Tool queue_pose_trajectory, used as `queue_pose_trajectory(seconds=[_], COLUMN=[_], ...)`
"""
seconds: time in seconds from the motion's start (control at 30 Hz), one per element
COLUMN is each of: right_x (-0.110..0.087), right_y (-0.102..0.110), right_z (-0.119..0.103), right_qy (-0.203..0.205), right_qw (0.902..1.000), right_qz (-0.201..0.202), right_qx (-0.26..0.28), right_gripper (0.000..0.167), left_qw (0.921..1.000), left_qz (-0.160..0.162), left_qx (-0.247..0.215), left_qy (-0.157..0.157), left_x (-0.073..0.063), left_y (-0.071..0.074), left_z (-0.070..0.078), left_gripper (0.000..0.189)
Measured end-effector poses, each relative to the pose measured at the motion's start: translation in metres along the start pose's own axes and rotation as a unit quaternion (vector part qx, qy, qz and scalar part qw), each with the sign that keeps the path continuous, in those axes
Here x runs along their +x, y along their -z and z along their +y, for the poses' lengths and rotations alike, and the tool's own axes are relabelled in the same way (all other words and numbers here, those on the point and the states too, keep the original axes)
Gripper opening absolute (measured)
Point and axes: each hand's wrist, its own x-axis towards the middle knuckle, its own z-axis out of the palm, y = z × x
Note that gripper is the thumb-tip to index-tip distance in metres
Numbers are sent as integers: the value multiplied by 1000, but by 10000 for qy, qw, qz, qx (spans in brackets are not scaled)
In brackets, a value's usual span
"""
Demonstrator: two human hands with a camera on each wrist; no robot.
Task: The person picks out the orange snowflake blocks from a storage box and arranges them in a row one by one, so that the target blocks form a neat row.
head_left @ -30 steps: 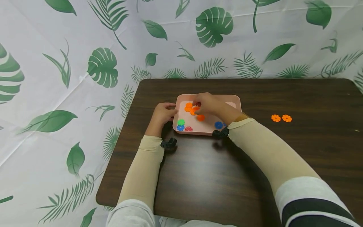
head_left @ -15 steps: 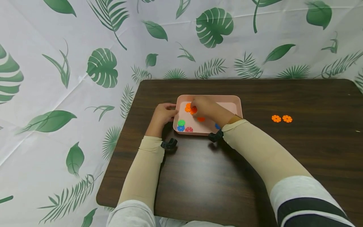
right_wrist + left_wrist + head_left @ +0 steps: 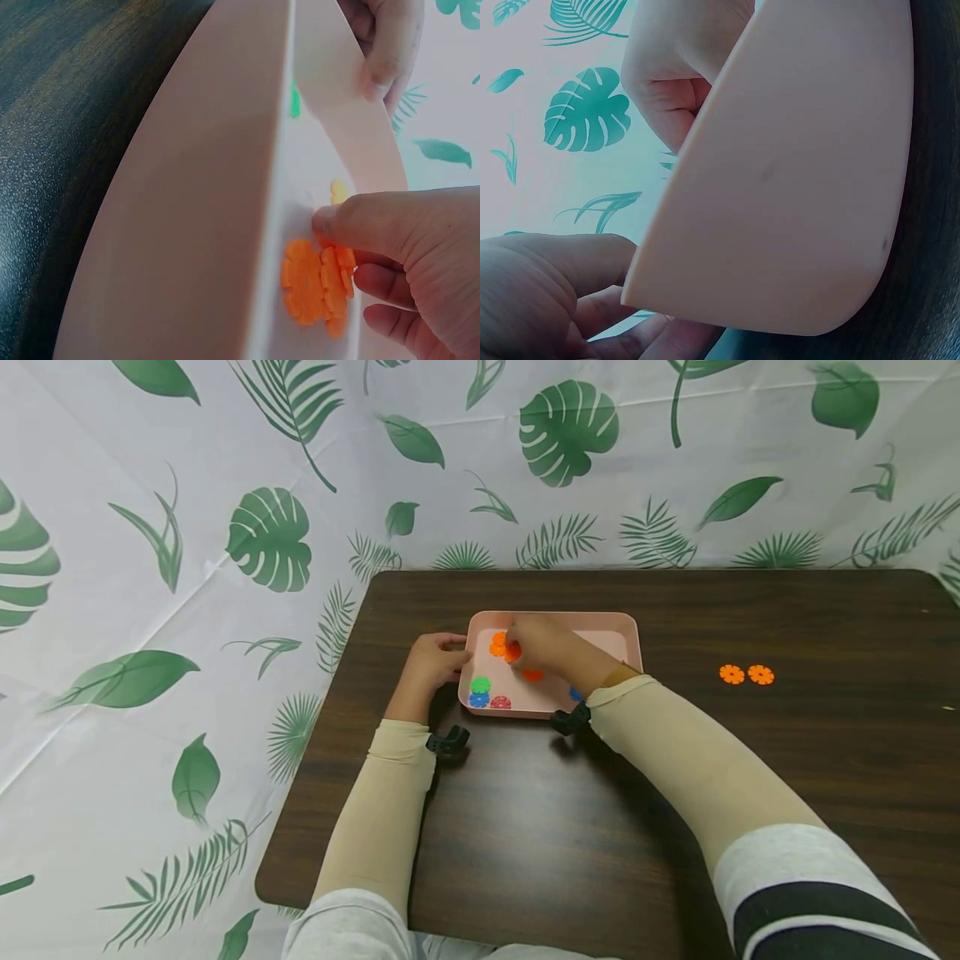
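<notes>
In the head view a pink tray (image 3: pixel 551 700) lies on the table. My left hand (image 3: pixel 433 660) holds its left end, with the thumb at the rim. Inside the tray, my right hand (image 3: pixel 542 642) pinches an orange notched disc (image 3: pixel 346 262) between thumb and fingers, partly hidden by the hand. More orange discs (image 3: pixel 498 644) lie close to those fingertips. Another orange disc (image 3: pixel 533 676) sits just below the hand. A green disc (image 3: pixel 481 683), a blue disc (image 3: pixel 478 700) and a red disc (image 3: pixel 500 702) cluster in the near left corner.
Two orange discs (image 3: pixel 746 675) lie side by side on the dark wooden table (image 3: pixel 825 760), right of the tray. Another blue disc (image 3: pixel 575 693) is partly covered by the right wrist. A leaf-patterned cloth (image 3: pixel 450 435) hangs behind and to the left.
Over the first half second my right hand shifted left within the tray, toward the orange discs. Since then it has stayed nearly still. The left hand keeps its hold on the tray.
</notes>
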Motion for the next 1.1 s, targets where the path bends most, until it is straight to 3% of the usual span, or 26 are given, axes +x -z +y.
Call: queue_pose_trajectory(seconds=[0.43,0.87,1.1], right_x=[-1,0,1], right_y=[4,2,1], right_z=[-2,-2,-1], right_qy=[-255,-134,-70], right_qw=[9993,9998,9999], right_qz=[-189,-159,-117], right_qx=[183,-3,6], right_gripper=[39,41,32], left_qw=[10000,10000,10000], left_qz=[60,39,32], left_qx=[29,4,-38], left_qy=[48,81,72], left_x=[0,0,2], left_y=[-1,0,0], left_z=[0,1,0], left_gripper=[40,40,40])
